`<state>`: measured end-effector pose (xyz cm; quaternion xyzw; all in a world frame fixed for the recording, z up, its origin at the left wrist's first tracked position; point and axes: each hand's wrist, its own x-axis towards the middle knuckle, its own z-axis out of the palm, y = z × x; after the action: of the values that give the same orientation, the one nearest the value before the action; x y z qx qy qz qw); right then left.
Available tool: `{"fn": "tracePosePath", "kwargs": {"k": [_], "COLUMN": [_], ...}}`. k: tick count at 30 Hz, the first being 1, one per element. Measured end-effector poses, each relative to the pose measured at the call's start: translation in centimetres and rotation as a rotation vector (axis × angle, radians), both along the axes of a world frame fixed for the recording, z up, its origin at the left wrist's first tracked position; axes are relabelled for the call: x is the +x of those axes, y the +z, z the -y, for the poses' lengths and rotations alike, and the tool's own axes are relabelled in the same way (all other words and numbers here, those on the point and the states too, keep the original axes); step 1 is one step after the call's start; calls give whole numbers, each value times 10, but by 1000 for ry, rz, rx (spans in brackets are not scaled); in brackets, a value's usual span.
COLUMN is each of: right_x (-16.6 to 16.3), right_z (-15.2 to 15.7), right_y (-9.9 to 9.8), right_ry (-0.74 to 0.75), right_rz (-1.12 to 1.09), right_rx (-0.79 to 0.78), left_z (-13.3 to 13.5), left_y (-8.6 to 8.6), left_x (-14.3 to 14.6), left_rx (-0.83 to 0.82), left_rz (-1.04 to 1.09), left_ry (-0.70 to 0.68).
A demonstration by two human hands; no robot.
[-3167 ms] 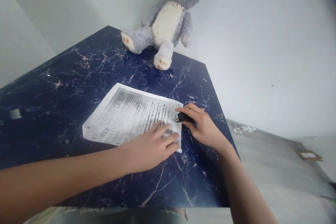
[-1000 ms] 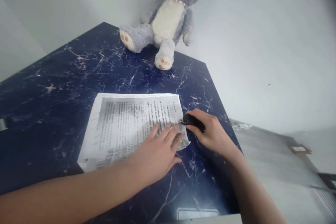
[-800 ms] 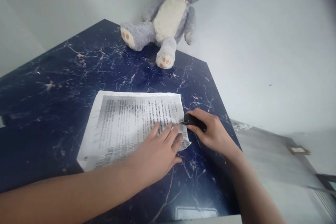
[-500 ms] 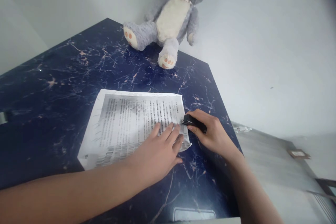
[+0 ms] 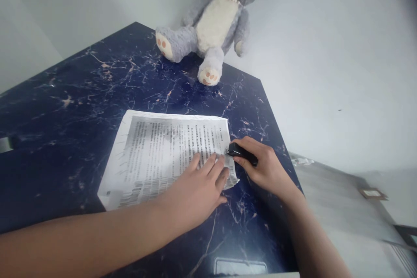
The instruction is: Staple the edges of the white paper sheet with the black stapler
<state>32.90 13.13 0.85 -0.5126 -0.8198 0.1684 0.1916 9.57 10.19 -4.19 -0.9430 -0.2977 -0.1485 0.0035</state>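
Observation:
A stack of printed paper sheets (image 5: 156, 152) lies on a dark blue marbled table (image 5: 81, 95). My left hand (image 5: 195, 191) rests flat on the near right corner of the sheets, fingers stretched out. My right hand (image 5: 263, 167) is closed round a small black stapler (image 5: 241, 154), whose tip meets the right edge of the paper.
A grey and cream plush toy (image 5: 211, 21) sits at the table's far corner against the white wall. A small grey object (image 5: 4, 144) lies at the table's left edge. Beyond the right edge, grey floor with a brown card (image 5: 373, 193).
The paper stack has turned clockwise since the earliest frame. Over the last second both hands keep their places; only the view drifts slightly.

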Motion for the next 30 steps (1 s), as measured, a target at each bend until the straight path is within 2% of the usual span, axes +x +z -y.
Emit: {"fn": "tracePosePath", "kwargs": {"k": [19,30], "right_x": [-3,-3], "right_z": [3,3], "right_y": [-1,-3], "right_ry": [-41,-39], "right_rz": [36,36], "right_rx": [-53,-25], "left_z": [1,1], "left_y": [-1,-1], "left_x": [0,0], "left_rx": [5,-13], "left_rz": [-1,7], "left_ry": [1,12]}}
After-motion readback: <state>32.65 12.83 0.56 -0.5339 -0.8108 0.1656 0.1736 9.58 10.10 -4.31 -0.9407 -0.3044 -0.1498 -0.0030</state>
